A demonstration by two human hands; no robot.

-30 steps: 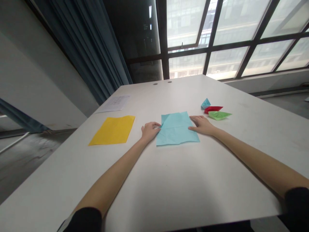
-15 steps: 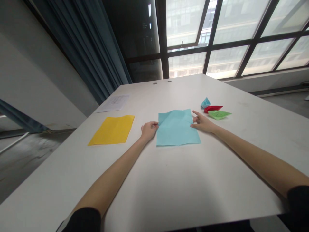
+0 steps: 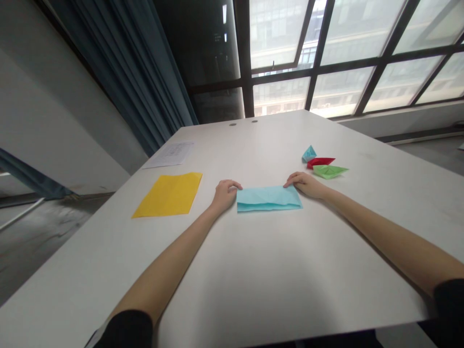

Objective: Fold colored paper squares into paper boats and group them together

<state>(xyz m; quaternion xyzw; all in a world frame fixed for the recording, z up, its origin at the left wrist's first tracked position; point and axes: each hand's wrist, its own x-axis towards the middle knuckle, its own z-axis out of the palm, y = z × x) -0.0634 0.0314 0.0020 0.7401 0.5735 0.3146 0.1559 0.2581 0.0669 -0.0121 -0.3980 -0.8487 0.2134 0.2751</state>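
Observation:
A light blue sheet of paper [image 3: 268,198] lies on the white table in front of me, folded over into a wide strip with its fold at the far side. Its near edges stand slightly apart. My left hand [image 3: 225,193] holds the strip at its far left corner, fingers curved over and closed on the edge. At the far right corner, my right hand [image 3: 304,183] has its fingertips closed on the fold. Both thumbs are mostly hidden.
A yellow sheet of paper [image 3: 168,195] lies to the left, with a printed white sheet [image 3: 170,154] behind it. Beyond my right hand sit small folded paper boats: blue [image 3: 309,154], red [image 3: 319,163] and green [image 3: 329,171]. Windows stand behind the table [image 3: 253,280].
The open blue sheet has been folded over, its far and near edges brought together into a strip. My right hand has come down onto the fold; my left stays at the left edge.

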